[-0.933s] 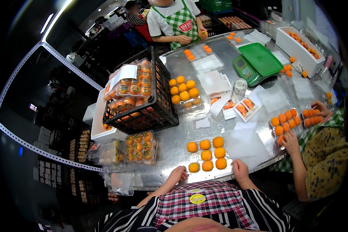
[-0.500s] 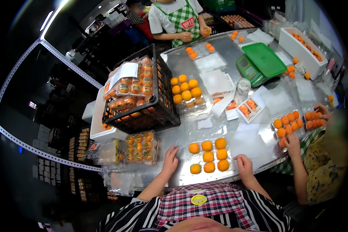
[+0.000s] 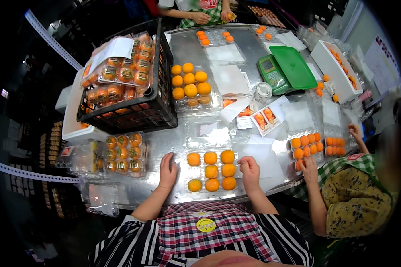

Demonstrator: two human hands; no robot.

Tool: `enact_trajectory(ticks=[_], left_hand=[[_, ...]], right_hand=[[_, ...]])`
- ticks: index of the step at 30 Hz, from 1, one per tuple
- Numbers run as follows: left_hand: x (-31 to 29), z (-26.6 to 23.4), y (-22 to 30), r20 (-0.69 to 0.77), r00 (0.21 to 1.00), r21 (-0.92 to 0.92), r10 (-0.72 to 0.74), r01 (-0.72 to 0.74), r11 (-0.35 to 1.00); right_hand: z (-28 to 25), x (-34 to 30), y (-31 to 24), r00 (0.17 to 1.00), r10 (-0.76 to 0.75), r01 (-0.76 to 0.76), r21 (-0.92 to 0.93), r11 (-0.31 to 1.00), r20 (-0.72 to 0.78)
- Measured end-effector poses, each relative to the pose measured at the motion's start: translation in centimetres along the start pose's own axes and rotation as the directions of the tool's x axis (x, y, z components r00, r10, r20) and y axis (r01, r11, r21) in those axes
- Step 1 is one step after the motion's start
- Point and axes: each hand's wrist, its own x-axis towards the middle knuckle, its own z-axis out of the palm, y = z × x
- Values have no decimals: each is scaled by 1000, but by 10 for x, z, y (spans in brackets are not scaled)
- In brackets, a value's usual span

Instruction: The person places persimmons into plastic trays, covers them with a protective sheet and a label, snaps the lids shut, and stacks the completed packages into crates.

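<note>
In front of me lies a clear plastic tray (image 3: 195, 171) holding several orange persimmons (image 3: 211, 171), with a gap in the left column. Its clear lid (image 3: 205, 129) is folded back flat on the far side. My left hand (image 3: 167, 172) rests on the metal table just left of the tray, fingers stretched forward and nothing seen in them. Right of the tray, my right hand (image 3: 249, 172) is closed, its fingers curled in; whatever they may hold is hidden. White paper sheets (image 3: 265, 162) lie beside and beyond that hand.
A black crate (image 3: 162, 102) of packed fruit stands at the left, filled packs (image 3: 122, 153) before it. Beyond are another fruit tray (image 3: 191, 84), printed cards (image 3: 266, 119) and a green scale (image 3: 274, 75). A co-worker's hand (image 3: 309, 171) touches fruit at the right; another person (image 3: 200, 15) stands opposite.
The whole view has shifted, so the table sits further left and higher. My right hand has moved slightly forward beside the tray, and my left fingers point straighter ahead. The persimmons stay put.
</note>
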Motion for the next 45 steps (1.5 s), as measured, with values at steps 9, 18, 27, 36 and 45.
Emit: enact_trajectory(ticks=[9, 18, 27, 36, 45], left_hand=[[0, 1, 1, -6, 1000, -8, 3, -3, 1000], [-4, 9, -12, -2, 1000, -18, 5, -5, 1000], [-4, 10, -6, -6, 1000, 19, 28, -28, 999], [-7, 8, 0, 61, 996, 61, -68, 64, 996], [-2, 12, -5, -29, 999, 20, 38, -38, 999]], right_hand=[[55, 76, -153, 935, -186, 103, 268, 958, 303], [84, 51, -279, 336, -737, 582, 486, 652, 587], [61, 60, -315, 289, -736, 666, 424, 614, 612], [35, 72, -309, 320, -807, 763, 370, 530, 496], [28, 95, -128, 949, -202, 246, -170, 954, 241]])
